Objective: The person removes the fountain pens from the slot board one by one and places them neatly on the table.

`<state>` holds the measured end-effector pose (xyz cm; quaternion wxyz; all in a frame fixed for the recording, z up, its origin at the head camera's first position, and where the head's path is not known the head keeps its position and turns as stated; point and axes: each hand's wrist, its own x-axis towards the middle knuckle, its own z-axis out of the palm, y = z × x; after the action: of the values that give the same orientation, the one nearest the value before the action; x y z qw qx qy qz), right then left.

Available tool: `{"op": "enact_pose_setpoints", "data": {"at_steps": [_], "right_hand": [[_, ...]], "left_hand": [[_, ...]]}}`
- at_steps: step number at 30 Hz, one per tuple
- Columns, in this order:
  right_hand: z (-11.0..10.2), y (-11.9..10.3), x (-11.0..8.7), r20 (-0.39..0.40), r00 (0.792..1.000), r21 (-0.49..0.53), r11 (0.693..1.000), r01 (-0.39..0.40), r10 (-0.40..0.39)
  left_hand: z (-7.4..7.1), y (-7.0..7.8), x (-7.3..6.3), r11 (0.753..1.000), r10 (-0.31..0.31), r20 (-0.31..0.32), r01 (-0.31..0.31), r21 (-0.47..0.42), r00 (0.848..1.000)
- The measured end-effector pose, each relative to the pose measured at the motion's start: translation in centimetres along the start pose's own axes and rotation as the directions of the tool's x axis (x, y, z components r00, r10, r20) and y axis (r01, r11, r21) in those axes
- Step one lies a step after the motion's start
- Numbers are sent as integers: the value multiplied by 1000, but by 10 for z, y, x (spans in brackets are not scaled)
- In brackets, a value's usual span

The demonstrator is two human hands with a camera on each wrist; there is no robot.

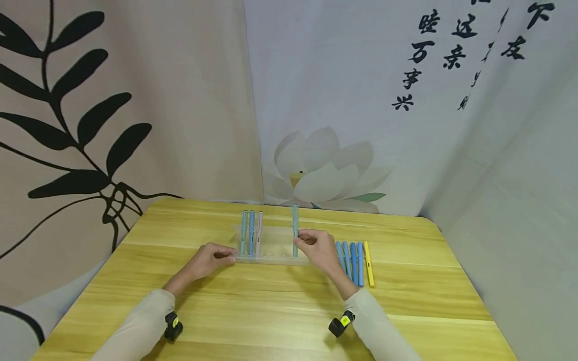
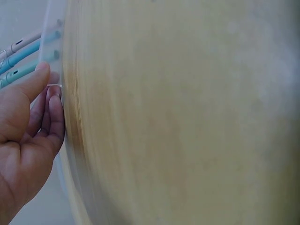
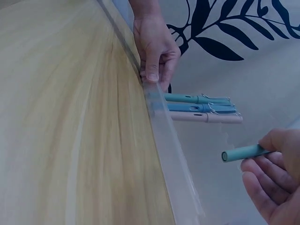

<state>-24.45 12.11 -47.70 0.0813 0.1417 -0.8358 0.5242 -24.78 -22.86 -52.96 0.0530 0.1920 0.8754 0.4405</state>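
My left hand (image 1: 214,258) pinches the left end of a clear plastic pen holder (image 1: 276,260); thumb and fingers grip its edge in the left wrist view. A green pen (image 1: 244,233), a blue pen (image 1: 252,233) and a pale pink pen (image 1: 259,235) stand side by side in the holder's left part. My right hand (image 1: 319,248) pinches another green pen (image 1: 295,220), upright at the holder's right part. In the right wrist view this held pen (image 3: 244,153) shows its lower end apart from the holder (image 3: 171,159).
To the right of the holder, several blue pens (image 1: 353,263) and one yellow pen (image 1: 369,264) lie in a row on the wooden table (image 1: 271,311). Behind the table hangs a printed curtain (image 1: 194,100).
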Motion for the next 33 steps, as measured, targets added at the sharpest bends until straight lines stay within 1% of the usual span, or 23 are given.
{"op": "enact_pose_setpoints", "data": {"at_steps": [4, 11, 15, 18, 20, 24, 33], "right_hand": [[-10, 2, -3, -32, 999, 6, 1000, -4, 5], [-29, 10, -10, -70, 997, -20, 1000, -22, 20], [-41, 16, -14, -86, 996, -27, 1000, -14, 12], [-50, 19, -17, -92, 995, -29, 999, -36, 33], [-57, 19, -19, -101, 993, -36, 997, -62, 58], [-68, 22, -22, -125, 989, -60, 994, -91, 83], [-89, 34, -31, -150, 983, -102, 987, -126, 110]], "left_hand": [[0, 0, 0, 1000, 2, 1, -2, 0, 1000], [-1, 1, -1, 999, 33, -3, -32, 15, 999], [-1, 0, 0, 1000, 9, -2, -9, 8, 1000], [0, -1, 0, 1000, -5, 1, 5, 4, 1000], [-1, -1, 0, 1000, 0, 5, 0, -1, 1000], [0, -1, 0, 1000, 4, 7, -4, -7, 1000], [1, 2, 0, 1000, -2, 2, 2, -7, 1000]]}}
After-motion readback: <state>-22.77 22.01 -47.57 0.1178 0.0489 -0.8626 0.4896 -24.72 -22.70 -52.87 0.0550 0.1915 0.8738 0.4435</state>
